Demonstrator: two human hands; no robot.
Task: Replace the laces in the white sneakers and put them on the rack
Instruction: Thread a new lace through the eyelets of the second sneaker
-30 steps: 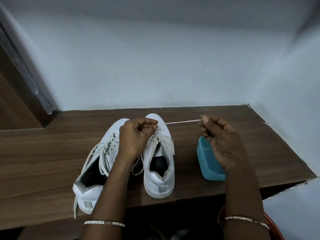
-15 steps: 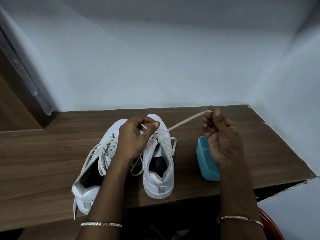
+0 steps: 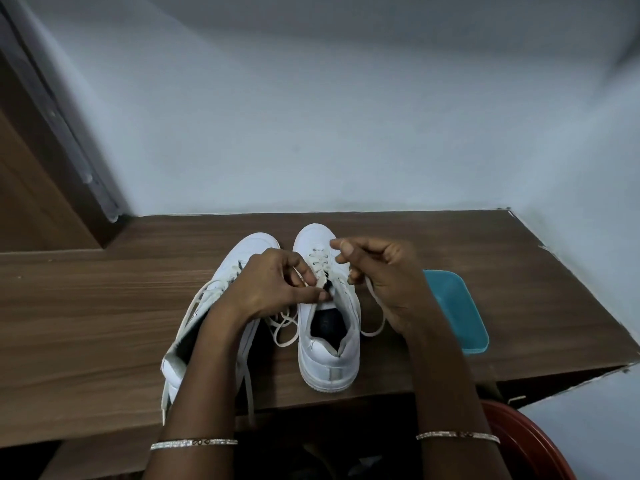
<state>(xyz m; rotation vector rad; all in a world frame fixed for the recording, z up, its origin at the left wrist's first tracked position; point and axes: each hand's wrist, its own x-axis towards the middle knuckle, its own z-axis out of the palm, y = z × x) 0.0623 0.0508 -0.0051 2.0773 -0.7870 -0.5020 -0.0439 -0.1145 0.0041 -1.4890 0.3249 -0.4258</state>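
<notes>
A home corner — wooden shelf [image 3: 104, 306], plain wall [image 3: 311, 116], door frame [image 3: 52, 109].

Pale blue-grey wall [image 3: 311, 116] behind, second wall [image 3: 595, 188] on the right, meeting in a corner. Wood-grain counter [image 3: 86, 306] butts up to both. Left: brown wood door [image 3: 20, 195], grey metal strip [image 3: 69, 133] running down its edge to the counter. Under the counter front it's dark. Bottom right: curved red tub rim [image 3: 519, 441], white panel [image 3: 588, 427] just beside it. Light dim, even, soft shadows.
</notes>
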